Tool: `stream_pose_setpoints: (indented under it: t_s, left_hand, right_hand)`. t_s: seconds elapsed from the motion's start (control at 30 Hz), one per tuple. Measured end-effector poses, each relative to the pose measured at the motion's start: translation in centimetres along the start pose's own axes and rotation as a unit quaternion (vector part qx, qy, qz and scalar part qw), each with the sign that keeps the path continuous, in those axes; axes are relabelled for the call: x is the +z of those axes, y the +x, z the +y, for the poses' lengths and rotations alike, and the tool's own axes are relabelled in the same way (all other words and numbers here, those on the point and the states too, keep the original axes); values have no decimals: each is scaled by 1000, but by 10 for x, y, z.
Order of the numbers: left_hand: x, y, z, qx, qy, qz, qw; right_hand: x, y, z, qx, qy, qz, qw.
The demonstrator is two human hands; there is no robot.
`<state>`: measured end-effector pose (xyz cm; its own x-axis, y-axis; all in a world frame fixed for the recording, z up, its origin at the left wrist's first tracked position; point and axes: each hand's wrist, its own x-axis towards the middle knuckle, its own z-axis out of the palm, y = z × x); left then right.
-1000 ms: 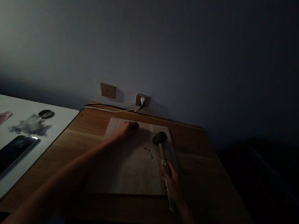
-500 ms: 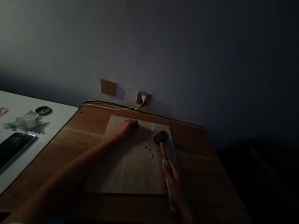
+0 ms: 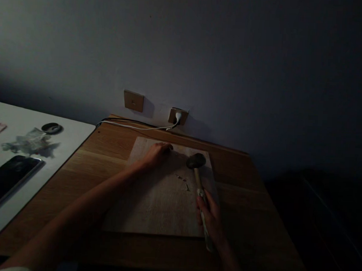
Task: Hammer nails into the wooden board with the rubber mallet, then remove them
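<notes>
A pale wooden board (image 3: 153, 203) lies on a brown wooden table (image 3: 243, 219). My right hand (image 3: 209, 216) is closed round the light handle of a hammer (image 3: 198, 179), whose dark head rests near the board's far right corner. My left hand (image 3: 157, 152) reaches to the board's far edge with fingers curled, pinching something too small to make out. Two small nails (image 3: 184, 182) lie loose on the board between the hands.
A white surface (image 3: 30, 172) to the left carries a dark phone (image 3: 5, 179), crumpled wrapping (image 3: 29, 143) and a small round object (image 3: 51, 127). A wall switch (image 3: 133, 100) and a socket (image 3: 178, 116) with a white cable plugged in sit behind the table. The room is dim.
The hammer head has shifted slightly away from me toward the far edge. My left hand stays at the board's far edge. The view has tilted a little.
</notes>
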<state>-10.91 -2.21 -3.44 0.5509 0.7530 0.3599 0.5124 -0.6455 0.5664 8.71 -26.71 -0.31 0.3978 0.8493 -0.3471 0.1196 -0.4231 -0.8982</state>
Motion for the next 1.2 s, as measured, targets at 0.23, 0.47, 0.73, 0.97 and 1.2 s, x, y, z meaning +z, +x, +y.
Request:
stream_pose_setpoints:
  t_s: [0.23,0.47,0.73,0.97,1.2]
  left_hand:
    - [7,0,-6,-30,-35,1,999]
    - [7,1,-7,-34,-54,-7,998]
    - [3,1,-2,-42,-69,-20,997]
    - [-16,2,17,63,33,-18,997]
    - [-14,-16,73,317,171,-170,917]
  right_hand:
    - [33,23,-40,-92,-29,-73,993]
    - [54,31,-52,-79,-42,-102,991]
    - [50,27,-57,-56,-37,-93,993]
    - [12,14,-28,-35,-38,-45,998]
    - [-17,-2,-11,59,-56,16,997]
